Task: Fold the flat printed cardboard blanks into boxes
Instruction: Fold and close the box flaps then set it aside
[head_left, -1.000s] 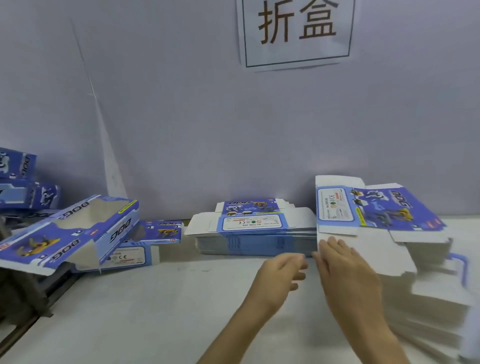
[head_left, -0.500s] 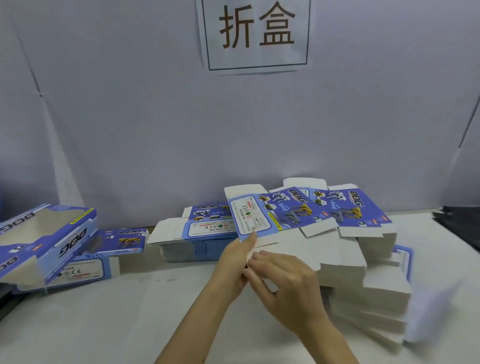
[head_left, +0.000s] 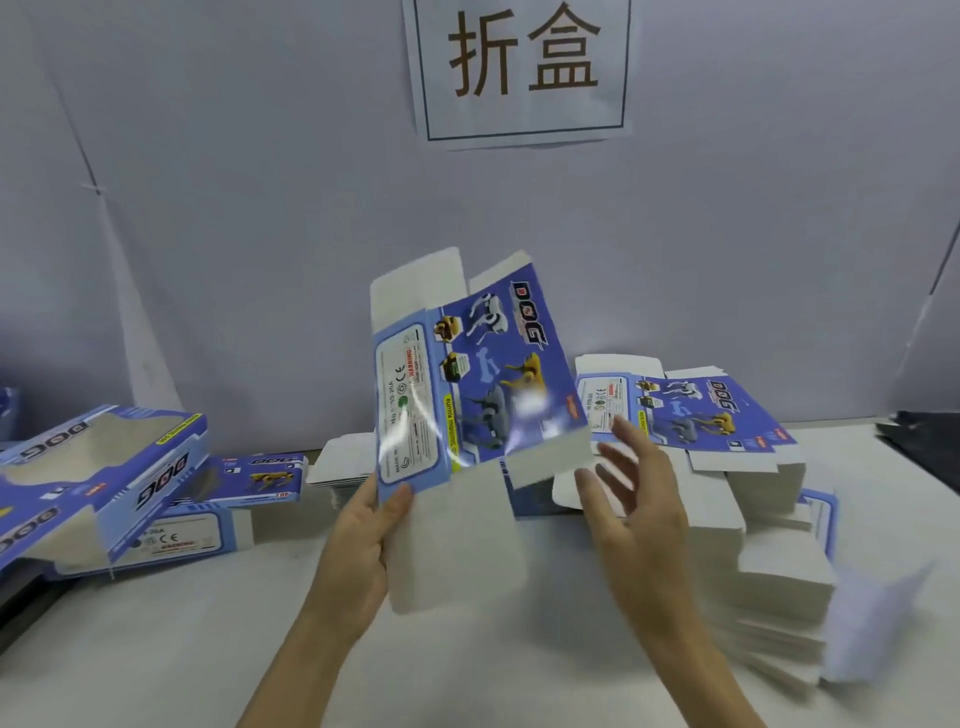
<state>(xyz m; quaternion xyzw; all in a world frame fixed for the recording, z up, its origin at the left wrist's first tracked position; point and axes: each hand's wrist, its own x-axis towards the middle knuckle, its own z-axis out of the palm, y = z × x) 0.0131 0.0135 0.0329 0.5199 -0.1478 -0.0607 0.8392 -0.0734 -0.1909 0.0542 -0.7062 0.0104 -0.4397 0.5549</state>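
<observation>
Above the middle of the table (head_left: 208, 649), in the head view, the left hand (head_left: 363, 540) holds a flat blue blank (head_left: 467, 374) upright and tilted; its thumb pinches the blank's lower left corner against the fingers behind it. The printed side, with toy dogs and the word "DOG", faces the camera, and white flaps stick out above and below. The right hand (head_left: 639, 499) hovers just right of the blank, its grip wide, fingers spread and holding nothing. Behind that hand a slumped stack of blanks (head_left: 727, 467) lies on the table. A second, neater stack (head_left: 343, 473) sits behind the left hand. At far left lie folded boxes (head_left: 104, 478). A paper sign (head_left: 519, 67) hangs on the wall.
</observation>
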